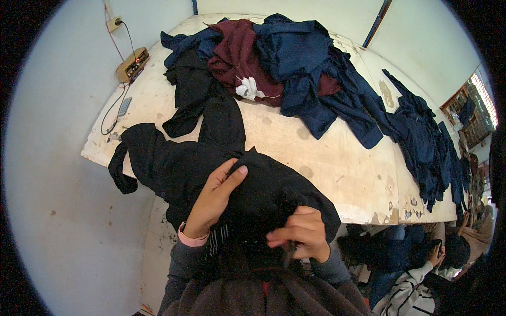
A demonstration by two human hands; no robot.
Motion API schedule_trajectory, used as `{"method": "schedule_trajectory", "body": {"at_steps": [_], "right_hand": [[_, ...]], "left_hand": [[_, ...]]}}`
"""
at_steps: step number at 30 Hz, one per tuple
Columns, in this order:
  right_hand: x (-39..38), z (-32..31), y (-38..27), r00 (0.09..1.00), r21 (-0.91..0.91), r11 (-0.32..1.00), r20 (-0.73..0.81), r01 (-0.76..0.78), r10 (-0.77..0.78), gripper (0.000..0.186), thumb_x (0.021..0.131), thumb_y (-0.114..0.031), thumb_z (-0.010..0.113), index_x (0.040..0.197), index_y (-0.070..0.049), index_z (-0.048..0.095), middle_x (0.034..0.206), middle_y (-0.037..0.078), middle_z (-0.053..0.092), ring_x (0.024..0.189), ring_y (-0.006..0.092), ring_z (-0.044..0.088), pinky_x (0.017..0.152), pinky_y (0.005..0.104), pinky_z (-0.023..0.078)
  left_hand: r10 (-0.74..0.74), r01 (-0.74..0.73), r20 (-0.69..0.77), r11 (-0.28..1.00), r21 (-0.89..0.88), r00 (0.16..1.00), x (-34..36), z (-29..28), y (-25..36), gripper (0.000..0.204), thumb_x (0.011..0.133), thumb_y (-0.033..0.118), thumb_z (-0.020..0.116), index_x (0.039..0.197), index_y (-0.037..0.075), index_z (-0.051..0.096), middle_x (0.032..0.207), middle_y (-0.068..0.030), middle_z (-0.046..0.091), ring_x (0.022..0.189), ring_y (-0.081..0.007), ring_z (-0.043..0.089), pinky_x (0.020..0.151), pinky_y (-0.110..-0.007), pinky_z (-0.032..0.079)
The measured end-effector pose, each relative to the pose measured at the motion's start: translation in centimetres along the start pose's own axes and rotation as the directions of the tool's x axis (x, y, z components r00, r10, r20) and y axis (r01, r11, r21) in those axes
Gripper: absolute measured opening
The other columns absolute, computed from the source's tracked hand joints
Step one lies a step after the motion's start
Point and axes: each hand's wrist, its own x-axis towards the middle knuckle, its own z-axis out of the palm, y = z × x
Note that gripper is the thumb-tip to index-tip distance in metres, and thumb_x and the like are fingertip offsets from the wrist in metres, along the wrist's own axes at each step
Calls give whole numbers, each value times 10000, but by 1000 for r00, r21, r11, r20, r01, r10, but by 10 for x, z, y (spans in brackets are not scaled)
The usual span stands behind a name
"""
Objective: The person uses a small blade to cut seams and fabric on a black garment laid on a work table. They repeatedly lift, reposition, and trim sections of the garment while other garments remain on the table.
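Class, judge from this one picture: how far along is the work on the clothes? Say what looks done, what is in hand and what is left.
Nothing shows as finished: no folded or sorted stack is visible. In hand: the left hand lies flat on a black garment while the right hand pinches its near edge. Left: a heap of navy and maroon clothes and more navy pieces on the table.

Single head view, no second view overlapping with it. The camera is sitting on the person's head, looking steeply down and forward over their own chest and forearms. It is hanging close above the left hand (213, 197) and right hand (298, 231), and taking in the whole desk (327, 158) beyond. Fisheye is bending the desk edges and walls toward the rim.
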Motion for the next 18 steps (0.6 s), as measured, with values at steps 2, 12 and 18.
{"method": "schedule_trajectory", "body": {"at_steps": [2,12,18], "right_hand": [[-1,2,-1,958,112,991,-271,-70,98,278,786,-334,769,969,-126,762,666,-18,569,563,126,525,539,279,379],[20,-45,3,731,-38,898,-596,-439,332,147,779,0,599,887,-1,698,829,76,643,760,168,603,691,268,476],[-7,-99,11,611,-225,936,-792,-269,-15,448,922,-412,585,1065,12,560,978,133,600,855,202,587,785,317,490]], "left_hand": [[26,-27,11,997,66,1000,-1,-3,1,243,1022,199,587,1139,-7,640,1017,-14,689,903,-69,625,810,-228,507],[360,-271,202,155,950,911,-43,10,-2,414,717,-6,732,1109,124,694,1096,-54,682,984,-300,641,866,-375,493],[450,-158,-32,379,912,893,-74,-56,5,468,677,-112,609,1085,96,708,983,-96,719,931,-279,674,870,-369,503]]}}
